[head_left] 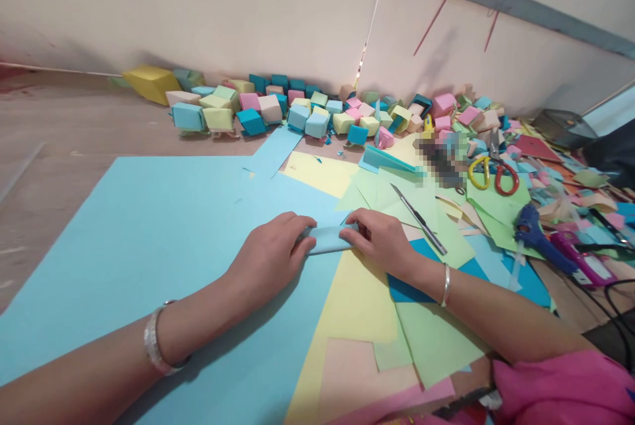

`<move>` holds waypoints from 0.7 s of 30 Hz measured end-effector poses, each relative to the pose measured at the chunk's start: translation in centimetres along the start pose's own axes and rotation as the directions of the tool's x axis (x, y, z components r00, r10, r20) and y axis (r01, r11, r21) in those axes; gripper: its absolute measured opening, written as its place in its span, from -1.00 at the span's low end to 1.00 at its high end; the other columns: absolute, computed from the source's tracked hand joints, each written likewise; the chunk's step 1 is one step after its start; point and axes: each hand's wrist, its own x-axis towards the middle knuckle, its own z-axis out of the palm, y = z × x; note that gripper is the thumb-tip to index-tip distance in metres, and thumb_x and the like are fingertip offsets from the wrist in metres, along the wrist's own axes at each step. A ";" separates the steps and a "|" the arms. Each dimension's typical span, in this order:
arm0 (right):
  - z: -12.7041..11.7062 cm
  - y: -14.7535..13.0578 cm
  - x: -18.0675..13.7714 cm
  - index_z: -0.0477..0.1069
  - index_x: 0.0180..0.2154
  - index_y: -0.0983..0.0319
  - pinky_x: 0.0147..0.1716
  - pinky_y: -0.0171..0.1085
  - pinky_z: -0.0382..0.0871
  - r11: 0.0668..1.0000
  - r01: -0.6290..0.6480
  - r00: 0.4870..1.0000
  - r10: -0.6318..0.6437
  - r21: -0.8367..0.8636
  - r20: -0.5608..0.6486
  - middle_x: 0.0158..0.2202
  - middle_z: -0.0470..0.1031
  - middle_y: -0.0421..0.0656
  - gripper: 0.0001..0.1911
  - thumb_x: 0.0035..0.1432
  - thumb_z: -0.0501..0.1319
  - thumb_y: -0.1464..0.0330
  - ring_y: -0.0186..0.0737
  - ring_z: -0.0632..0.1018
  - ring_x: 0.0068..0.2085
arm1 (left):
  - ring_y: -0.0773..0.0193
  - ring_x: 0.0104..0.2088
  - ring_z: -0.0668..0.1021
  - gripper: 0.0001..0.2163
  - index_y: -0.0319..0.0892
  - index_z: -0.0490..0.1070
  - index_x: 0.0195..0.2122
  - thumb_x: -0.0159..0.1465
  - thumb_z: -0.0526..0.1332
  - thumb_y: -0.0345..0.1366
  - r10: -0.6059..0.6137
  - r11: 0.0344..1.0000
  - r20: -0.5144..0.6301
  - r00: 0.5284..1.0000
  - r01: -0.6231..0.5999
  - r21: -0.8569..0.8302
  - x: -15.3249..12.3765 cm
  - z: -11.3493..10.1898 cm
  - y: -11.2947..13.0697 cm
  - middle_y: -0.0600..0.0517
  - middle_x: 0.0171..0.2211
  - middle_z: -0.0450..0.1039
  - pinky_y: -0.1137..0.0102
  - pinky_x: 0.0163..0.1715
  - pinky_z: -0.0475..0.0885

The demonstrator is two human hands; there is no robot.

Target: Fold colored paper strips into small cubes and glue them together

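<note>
A folded strip of light blue paper [328, 240] stretches between my two hands, just above the large light blue sheet [163, 227]. My left hand [275, 246] pinches its left end between thumb and fingers. At the other end, my right hand [381, 240] grips the strip in the same way, thumb below and fingers on top. Under my right forearm lie loose sheets in green, yellow and dark blue. A craft knife [419, 219] rests on green paper just beyond my right hand.
Several small paper boxes [258, 108] line the wall. Scissors [493, 170] with yellow and red handles lie at the right. Near them are a blue glue gun [543, 236], a magenta tool [580, 260], black cables and paper scraps. A dark container [565, 127] stands at the back right.
</note>
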 end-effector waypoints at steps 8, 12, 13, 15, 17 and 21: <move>0.1 0.0 0.0 0.42 -0.36 0.23 -0.43 -0.34 0.18 0.998 0.034 0.999 -0.034 -0.051 0.013 -0.51 0.43 -0.24 -0.88 0.19 0.24 0.32 -0.31 0.41 -0.46 | 0.16 -0.29 0.50 -0.77 -0.20 0.39 -0.05 0.31 0.09 -0.31 -0.036 0.999 0.026 0.999 0.036 0.005 0.2 -0.3 0.3 -0.06 -0.20 0.40 0.27 -0.29 0.37; 0.3 0.1 0.0 0.42 -0.36 0.24 -0.43 -0.33 0.18 0.995 0.058 0.998 -0.058 -0.081 0.004 -0.51 0.44 -0.23 -0.88 0.18 0.25 0.32 -0.31 0.42 -0.46 | 0.14 -0.28 0.50 -0.76 -0.22 0.36 -0.03 0.30 0.07 -0.36 -0.055 0.998 0.044 0.998 0.053 0.030 0.2 -0.5 0.3 -0.09 -0.17 0.36 0.26 -0.29 0.38; 0.3 0.2 0.0 0.41 -0.36 0.23 -0.42 -0.33 0.18 0.994 0.065 0.998 -0.065 -0.087 0.003 -0.51 0.44 -0.23 -0.88 0.19 0.24 0.32 -0.30 0.42 -0.46 | 0.14 -0.27 0.49 -0.76 -0.21 0.36 -0.03 0.30 0.07 -0.37 -0.057 0.998 0.041 0.998 0.055 0.032 0.2 -0.5 0.2 -0.09 -0.17 0.36 0.26 -0.29 0.38; 0.4 0.3 0.0 0.41 -0.36 0.23 -0.42 -0.33 0.18 0.992 0.077 0.997 -0.077 -0.096 0.001 -0.50 0.45 -0.22 -0.88 0.19 0.23 0.32 -0.30 0.43 -0.45 | 0.15 -0.29 0.49 -0.77 -0.20 0.36 -0.04 0.29 0.08 -0.37 -0.057 0.998 0.036 0.998 0.055 0.032 0.2 -0.5 0.1 -0.08 -0.17 0.36 0.27 -0.31 0.37; 0.4 0.3 0.0 0.41 -0.37 0.23 -0.43 -0.33 0.18 0.991 0.086 0.996 -0.087 -0.103 -0.002 -0.50 0.46 -0.22 -0.87 0.20 0.23 0.32 -0.30 0.43 -0.45 | 0.17 -0.31 0.48 -0.77 -0.19 0.36 -0.04 0.29 0.08 -0.37 -0.057 0.998 0.043 0.997 0.055 0.035 0.2 -0.5 0.0 -0.07 -0.17 0.36 0.28 -0.31 0.37; 0.4 0.4 -0.1 0.41 -0.36 0.23 -0.43 -0.32 0.18 0.988 0.101 0.995 -0.102 -0.121 -0.004 -0.49 0.48 -0.21 -0.88 0.19 0.24 0.32 -0.29 0.45 -0.45 | 0.19 -0.34 0.48 -0.77 -0.18 0.36 -0.05 0.29 0.07 -0.37 -0.066 0.997 0.075 0.995 0.062 0.051 0.1 -0.6 0.1 -0.06 -0.18 0.35 0.27 -0.32 0.37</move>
